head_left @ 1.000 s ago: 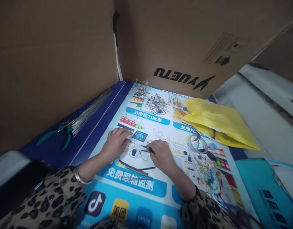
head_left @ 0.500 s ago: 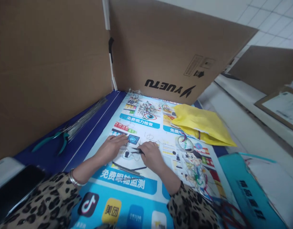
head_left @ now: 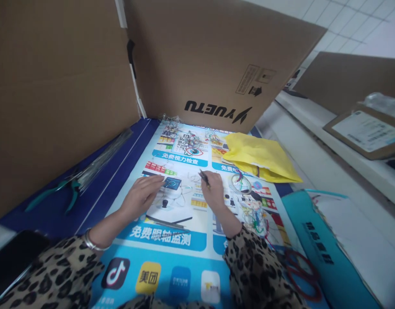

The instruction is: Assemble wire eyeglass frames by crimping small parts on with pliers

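My left hand (head_left: 142,195) lies low over the printed sheet (head_left: 171,211), fingers stretched forward; anything under the fingertips is too small to make out. A small dark pointed tool (head_left: 204,178), its exact kind unclear, is gripped in my right hand (head_left: 213,191), its tip towards the upper left. Between and ahead of the hands, thin wire (head_left: 191,176) curls over the print. Several thin dark rods (head_left: 171,227) lie on the sheet near me, below the hands.
Teal-handled pliers (head_left: 71,195) and a bundle of straight wires (head_left: 104,161) lie left. A yellow bag (head_left: 262,156), a clear ring (head_left: 241,183), tangled coloured threads (head_left: 257,221), red-handled scissors (head_left: 302,274) and a teal folder (head_left: 316,231) are right. Cardboard panels (head_left: 210,56) stand behind.
My right hand has moved up and away from my left hand, taking the dark tool with it and turning its tip upward. My left hand stays near the same printed area. The camera view has shifted.
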{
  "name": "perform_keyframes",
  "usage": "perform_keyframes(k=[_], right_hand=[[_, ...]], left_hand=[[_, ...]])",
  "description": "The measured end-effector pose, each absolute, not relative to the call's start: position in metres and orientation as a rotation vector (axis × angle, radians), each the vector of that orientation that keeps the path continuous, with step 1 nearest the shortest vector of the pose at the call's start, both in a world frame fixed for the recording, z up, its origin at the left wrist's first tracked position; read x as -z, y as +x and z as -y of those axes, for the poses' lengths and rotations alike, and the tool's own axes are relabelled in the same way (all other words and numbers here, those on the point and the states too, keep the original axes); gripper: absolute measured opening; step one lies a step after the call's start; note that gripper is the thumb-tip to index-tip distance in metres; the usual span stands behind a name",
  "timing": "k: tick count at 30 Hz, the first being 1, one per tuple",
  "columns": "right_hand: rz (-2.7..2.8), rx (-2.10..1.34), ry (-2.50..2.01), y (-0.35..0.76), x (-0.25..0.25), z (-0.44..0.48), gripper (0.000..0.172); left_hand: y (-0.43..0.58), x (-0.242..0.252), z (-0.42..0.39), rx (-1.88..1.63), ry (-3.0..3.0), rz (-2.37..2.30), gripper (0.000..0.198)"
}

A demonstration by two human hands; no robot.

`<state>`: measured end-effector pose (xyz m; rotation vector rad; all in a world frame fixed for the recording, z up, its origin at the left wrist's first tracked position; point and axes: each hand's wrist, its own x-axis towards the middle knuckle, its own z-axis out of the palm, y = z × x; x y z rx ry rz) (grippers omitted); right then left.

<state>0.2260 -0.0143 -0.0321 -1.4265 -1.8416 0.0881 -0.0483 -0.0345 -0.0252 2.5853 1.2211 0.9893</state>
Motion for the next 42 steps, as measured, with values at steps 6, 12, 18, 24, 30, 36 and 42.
perform_keyframes(k=[6, 12, 18, 24, 30, 36, 42], right_hand=[[2.206, -0.109, -1.565, 0.211, 0.031, 0.018, 0.030], [2.187, -0.053, -1.728, 0.219, 0.027, 0.023, 0.031], [2.031, 0.074, -1.940, 0.231, 0.024, 0.027, 0.028], [1.940, 0.115, -1.952, 0.240, 0.029, 0.024, 0.027], [1.851, 0.126, -1.720, 0.235, 0.031, 0.028, 0.024], [1.951, 0.064, -1.699, 0.214, 0.033, 0.025, 0.023], [2.065, 0.002, -1.713, 0.204, 0.035, 0.019, 0.019]], left_hand=[[-0.040, 0.023, 0.038, -0.536, 2.715, -1.160, 0.036], [-0.037, 0.032, 0.034, -0.347, 2.743, -1.194, 0.039], [-0.025, 0.033, 0.026, -0.363, 2.775, -1.237, 0.038], [-0.010, 0.030, 0.010, -0.449, 2.750, -1.199, 0.037], [-0.015, 0.029, 0.000, -0.618, 2.611, -1.212, 0.038], [-0.024, 0.032, 0.002, -0.672, 2.554, -1.260, 0.040], [-0.020, 0.040, -0.002, -0.651, 2.599, -1.231, 0.040]])
